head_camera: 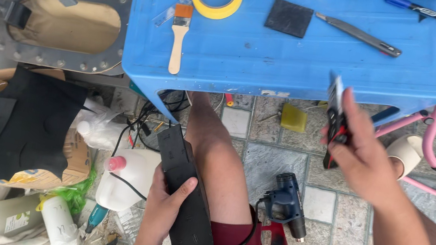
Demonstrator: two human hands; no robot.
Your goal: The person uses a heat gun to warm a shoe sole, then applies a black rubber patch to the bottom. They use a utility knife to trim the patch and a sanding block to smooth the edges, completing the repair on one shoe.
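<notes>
I see the left hand gripping a black strip on the knee; the right hand pinches a red-black tool.

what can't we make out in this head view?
- Tool in the right hand: red and black tool is motion-blurred, its kind unclear.
- Long black piece held by the left hand: lower end cut off by the frame edge.
- Marker: cap end near the top edge, print too small.
</notes>
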